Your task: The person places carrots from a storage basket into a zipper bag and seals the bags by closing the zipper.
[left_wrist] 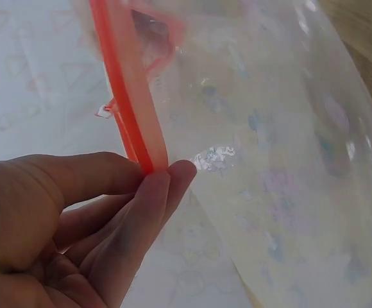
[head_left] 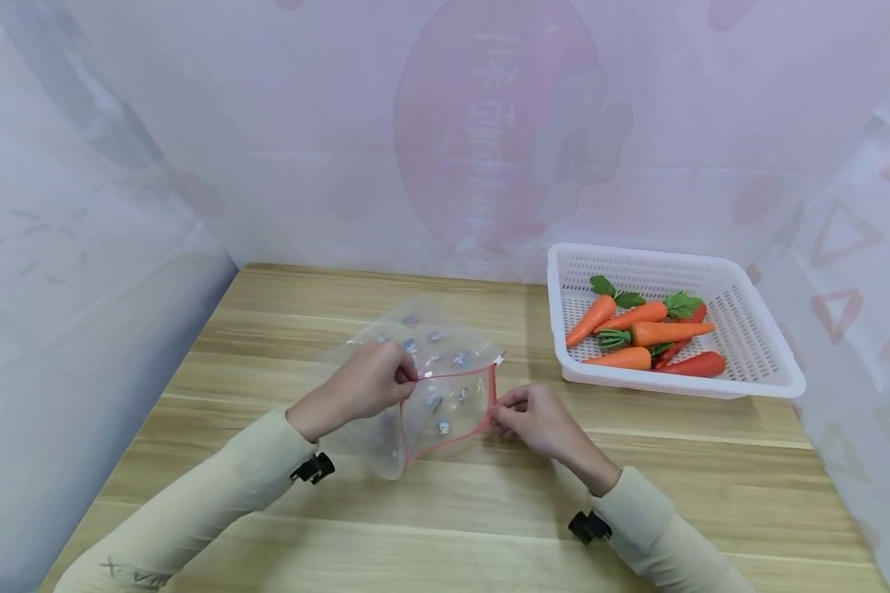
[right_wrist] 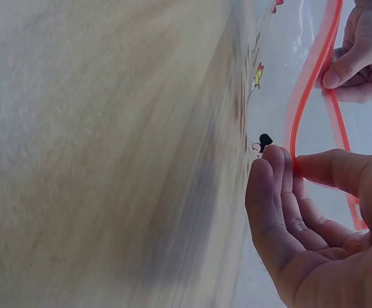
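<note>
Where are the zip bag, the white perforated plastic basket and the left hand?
Clear printed zip bag [head_left: 451, 403], head view: printed plastic seen within its open mouth.
White perforated plastic basket [head_left: 641, 268], head view: inner face of its back wall.
Left hand [head_left: 362, 381], head view: the back of the hand.

I'm looking into what seems a small staged booth, like a recording set: pale printed sheets [head_left: 304, 181], creased and bearing faint lettering [head_left: 493, 123] and triangles [head_left: 840, 313], wall in my wood-grain surface [head_left: 482, 527] behind and on both sides.

A wood-grain table [head_left: 489, 527] — a white basket [head_left: 682, 381] on its far right.
</note>
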`<state>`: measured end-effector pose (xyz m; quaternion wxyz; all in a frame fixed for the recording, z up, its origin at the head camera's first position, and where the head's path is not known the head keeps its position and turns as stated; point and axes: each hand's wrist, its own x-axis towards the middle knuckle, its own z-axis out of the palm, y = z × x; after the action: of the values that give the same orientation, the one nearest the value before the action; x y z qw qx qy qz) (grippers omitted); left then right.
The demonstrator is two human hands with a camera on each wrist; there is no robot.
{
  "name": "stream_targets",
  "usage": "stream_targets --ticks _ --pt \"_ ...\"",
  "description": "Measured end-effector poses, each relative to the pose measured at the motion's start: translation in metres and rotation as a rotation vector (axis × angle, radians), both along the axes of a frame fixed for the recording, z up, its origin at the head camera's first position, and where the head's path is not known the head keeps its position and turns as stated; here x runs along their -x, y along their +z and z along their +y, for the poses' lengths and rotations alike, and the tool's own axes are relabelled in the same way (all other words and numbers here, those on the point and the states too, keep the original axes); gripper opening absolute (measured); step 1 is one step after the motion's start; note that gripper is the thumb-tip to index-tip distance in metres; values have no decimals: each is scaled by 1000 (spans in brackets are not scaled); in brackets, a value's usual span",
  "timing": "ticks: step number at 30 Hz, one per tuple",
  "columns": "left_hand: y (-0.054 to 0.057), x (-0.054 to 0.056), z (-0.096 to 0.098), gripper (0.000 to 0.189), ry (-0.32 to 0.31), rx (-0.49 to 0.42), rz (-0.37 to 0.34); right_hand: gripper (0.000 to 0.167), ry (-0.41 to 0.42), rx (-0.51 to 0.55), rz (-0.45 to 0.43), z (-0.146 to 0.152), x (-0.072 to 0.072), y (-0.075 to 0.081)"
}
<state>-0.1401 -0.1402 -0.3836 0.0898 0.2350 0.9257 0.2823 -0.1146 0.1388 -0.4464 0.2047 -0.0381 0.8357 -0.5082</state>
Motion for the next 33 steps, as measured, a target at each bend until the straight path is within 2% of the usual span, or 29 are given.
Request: stream_targets --ticks 5,14,20,29,33 --pt "2 0 -5 10 1 38 28 12 -42 -55 13 4 5 0" --pt "8 -1 -14 12 18 29 -38 12 -78 -115 79 13 10 -1" --pt "10 -1 -15 13 31 45 -63 10 -96 -152 90 18 9 0" --pt "9 -8 -9 14 -31 21 -57 9 -63 -165 112 18 5 1" --pt "9 -8 -9 13 -33 7 -69 9 -58 -159 105 18 5 2"
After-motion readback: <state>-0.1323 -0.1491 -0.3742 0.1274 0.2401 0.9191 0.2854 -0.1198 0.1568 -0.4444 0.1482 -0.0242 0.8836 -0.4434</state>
